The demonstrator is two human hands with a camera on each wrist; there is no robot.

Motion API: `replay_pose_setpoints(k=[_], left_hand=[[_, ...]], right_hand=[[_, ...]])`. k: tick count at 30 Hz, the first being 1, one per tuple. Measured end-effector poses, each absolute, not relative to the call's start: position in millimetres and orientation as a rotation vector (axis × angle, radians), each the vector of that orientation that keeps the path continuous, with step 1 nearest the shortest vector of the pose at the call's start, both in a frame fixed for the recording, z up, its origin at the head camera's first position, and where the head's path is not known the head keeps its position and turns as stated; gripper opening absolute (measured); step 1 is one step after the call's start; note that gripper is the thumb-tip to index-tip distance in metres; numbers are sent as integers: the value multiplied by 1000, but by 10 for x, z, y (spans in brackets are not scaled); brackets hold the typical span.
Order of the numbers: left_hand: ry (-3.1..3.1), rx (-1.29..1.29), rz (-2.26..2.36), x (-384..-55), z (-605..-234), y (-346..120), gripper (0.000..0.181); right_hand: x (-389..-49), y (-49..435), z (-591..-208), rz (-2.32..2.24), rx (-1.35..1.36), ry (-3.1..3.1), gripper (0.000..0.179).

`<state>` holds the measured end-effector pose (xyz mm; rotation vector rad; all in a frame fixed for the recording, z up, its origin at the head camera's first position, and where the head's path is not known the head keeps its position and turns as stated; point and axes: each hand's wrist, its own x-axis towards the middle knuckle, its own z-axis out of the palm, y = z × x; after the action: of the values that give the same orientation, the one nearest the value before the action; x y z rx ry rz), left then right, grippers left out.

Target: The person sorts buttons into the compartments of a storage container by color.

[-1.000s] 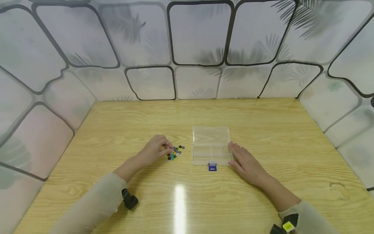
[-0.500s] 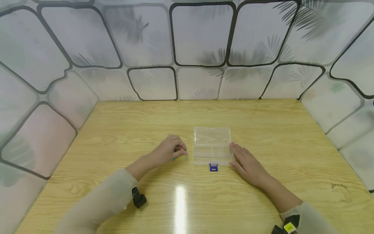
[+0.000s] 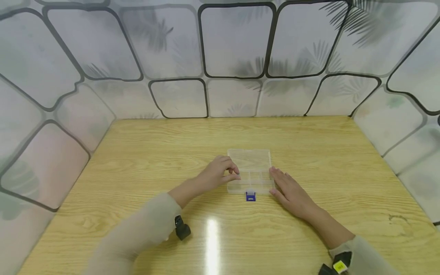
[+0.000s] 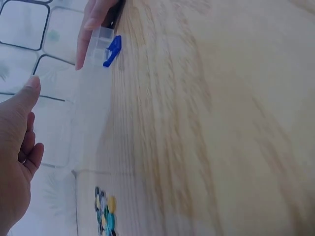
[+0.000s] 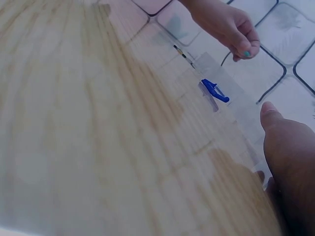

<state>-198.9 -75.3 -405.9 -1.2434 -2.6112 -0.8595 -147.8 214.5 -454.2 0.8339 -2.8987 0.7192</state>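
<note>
My left hand is over the left side of a clear plastic divided box, thumb and fingertips together. In the right wrist view a small teal disc shows pinched at its fingertips. The box lies open, its compartments in the front half and a blue latch at the front. My right hand rests against the right edge of the box with fingers straight. Several coloured discs lie on the table in the left wrist view; in the head view my left hand and forearm hide them.
The wood-grain table carries the box near its middle. Patterned walls stand behind it and at both sides. A bright light reflection crosses the table front.
My left hand has moved right from the pile of discs to above the box, carrying a disc. My right hand stays at the box's right edge.
</note>
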Motion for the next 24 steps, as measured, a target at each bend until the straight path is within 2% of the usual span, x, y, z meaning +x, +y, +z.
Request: replay_pose_setpoints(k=[16,24], left_hand=[[-2640,-1362,-783,-2059,-3968,-221,18],[-2800,-1312,-645,-2065,-3904,-8,22]], right_hand=[[-1493,2140,-4547,763,841,-2888,62],[-1497,2148,-4558,758,835,-2880,62]])
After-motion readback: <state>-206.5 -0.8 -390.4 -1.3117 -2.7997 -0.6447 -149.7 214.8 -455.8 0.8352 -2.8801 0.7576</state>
